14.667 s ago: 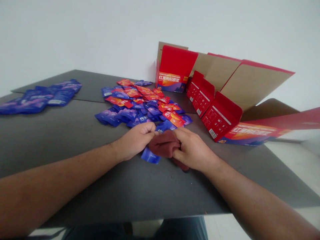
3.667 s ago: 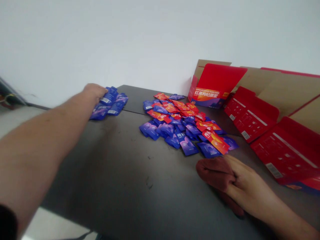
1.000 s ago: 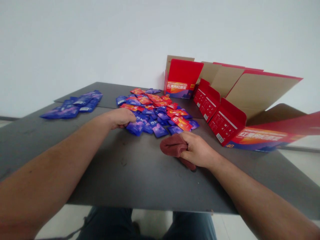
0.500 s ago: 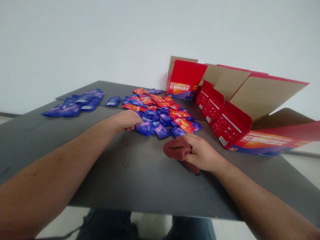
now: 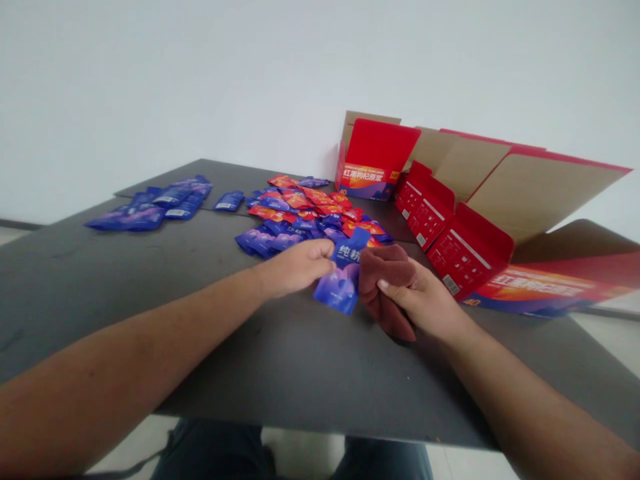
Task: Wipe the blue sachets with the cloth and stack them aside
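Observation:
My left hand (image 5: 299, 265) pinches a blue sachet (image 5: 342, 277) by its upper left corner and holds it tilted just above the dark table (image 5: 150, 280). My right hand (image 5: 426, 303) grips a bunched dark red cloth (image 5: 386, 280), which touches the sachet's right edge. Right behind both hands lies a mixed heap of blue and red sachets (image 5: 305, 213).
A second spread of blue sachets (image 5: 150, 204) lies at the far left of the table. Open red cartons (image 5: 460, 247) with raised brown flaps stand along the right, another red carton (image 5: 373, 165) at the back. The table's front edge runs just below my forearms.
My left hand has lifted one blue sachet out of the heap and brought it toward me. My right hand has raised the cloth from the table against the sachet.

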Available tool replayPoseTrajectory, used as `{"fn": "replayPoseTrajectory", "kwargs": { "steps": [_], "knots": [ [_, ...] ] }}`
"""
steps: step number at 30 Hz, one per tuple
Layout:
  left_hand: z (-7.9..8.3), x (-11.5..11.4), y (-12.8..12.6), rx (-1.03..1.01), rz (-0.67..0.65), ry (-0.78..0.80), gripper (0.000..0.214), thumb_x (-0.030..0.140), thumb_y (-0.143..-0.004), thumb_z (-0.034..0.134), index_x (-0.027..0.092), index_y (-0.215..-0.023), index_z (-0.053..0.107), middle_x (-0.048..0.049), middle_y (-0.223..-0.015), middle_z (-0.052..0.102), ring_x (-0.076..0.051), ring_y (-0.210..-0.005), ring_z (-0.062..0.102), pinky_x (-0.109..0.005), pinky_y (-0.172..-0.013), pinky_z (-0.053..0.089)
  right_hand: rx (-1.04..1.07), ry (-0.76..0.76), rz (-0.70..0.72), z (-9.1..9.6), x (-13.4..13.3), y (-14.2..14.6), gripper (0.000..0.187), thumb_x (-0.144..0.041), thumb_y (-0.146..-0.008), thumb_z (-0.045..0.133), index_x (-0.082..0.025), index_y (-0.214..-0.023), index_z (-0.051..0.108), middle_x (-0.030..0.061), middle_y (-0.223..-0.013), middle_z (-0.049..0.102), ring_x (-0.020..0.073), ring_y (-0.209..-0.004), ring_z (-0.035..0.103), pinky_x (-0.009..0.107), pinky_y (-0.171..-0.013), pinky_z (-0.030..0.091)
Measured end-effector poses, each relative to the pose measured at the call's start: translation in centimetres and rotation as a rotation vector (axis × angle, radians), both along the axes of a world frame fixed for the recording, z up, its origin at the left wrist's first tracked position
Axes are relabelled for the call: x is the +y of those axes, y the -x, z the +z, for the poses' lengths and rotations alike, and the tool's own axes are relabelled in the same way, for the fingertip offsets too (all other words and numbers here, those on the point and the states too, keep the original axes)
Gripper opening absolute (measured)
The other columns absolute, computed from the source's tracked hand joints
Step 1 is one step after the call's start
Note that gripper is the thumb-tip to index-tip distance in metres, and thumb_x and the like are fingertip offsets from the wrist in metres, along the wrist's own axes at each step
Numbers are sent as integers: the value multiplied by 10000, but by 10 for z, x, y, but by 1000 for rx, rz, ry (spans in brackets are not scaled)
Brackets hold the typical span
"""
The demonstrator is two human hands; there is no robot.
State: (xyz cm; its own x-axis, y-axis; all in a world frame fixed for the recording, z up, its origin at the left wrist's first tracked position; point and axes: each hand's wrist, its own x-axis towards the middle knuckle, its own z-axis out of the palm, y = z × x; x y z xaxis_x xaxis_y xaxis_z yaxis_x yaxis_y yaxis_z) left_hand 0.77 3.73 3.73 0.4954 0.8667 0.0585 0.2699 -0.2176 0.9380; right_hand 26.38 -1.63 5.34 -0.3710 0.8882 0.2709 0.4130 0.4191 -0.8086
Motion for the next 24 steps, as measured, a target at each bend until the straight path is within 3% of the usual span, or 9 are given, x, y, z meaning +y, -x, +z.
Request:
{"fn": "replayPoseTrajectory", "kwargs": {
  "steps": [5,12,15,19,21,24],
  "knots": [
    [-18,-3,-11,-108,-7,1,218,341,-854,618,208,-775,465,33,-683,493,-105,-591,460,-239,-549,351,138,144,-38,-4,8,-5,392,-540,-867,764,-181,-1018,719,58,-969,760,219,-873,704,339,-805,565],
    [-25,2,-10,-34,7,-70,293,378,-907,594,207,-718,447,27,-663,477,-121,-609,454,-259,-563,339,133,191,-49,-4,7,-3,426,-515,-843,765,-192,-1117,711,65,-1019,780,243,-905,727,367,-822,577],
    [-22,-2,-13,3,2,-132,284,340,-897,595,202,-694,451,21,-673,492,-128,-641,464,-266,-593,353,-7,82,-146,3,6,-7,424,-489,-866,739,-211,-1185,711,62,-1022,776,258,-898,726,377,-795,570],
    [-19,-8,-18,7,-48,-158,268,314,-904,591,191,-699,470,31,-684,487,-120,-662,453,-261,-620,356,-326,-239,-355,8,1,-7,290,-342,-869,702,-237,-1139,719,77,-1034,740,285,-946,699,388,-796,544],
    [-19,-9,-19,-13,-45,-158,255,297,-902,587,187,-703,473,36,-684,475,-114,-660,438,-252,-616,347,-418,-328,-254,6,-2,-4,194,-244,-821,679,-231,-1014,697,65,-966,706,261,-904,677,361,-770,526],
    [-21,-7,-19,-48,-17,-160,238,274,-895,580,181,-701,478,28,-712,496,-112,-675,452,-243,-621,353,-506,-322,9,1,-4,1,145,-147,-760,640,-228,-880,628,34,-905,665,216,-849,644,316,-731,497]
  ]
}}
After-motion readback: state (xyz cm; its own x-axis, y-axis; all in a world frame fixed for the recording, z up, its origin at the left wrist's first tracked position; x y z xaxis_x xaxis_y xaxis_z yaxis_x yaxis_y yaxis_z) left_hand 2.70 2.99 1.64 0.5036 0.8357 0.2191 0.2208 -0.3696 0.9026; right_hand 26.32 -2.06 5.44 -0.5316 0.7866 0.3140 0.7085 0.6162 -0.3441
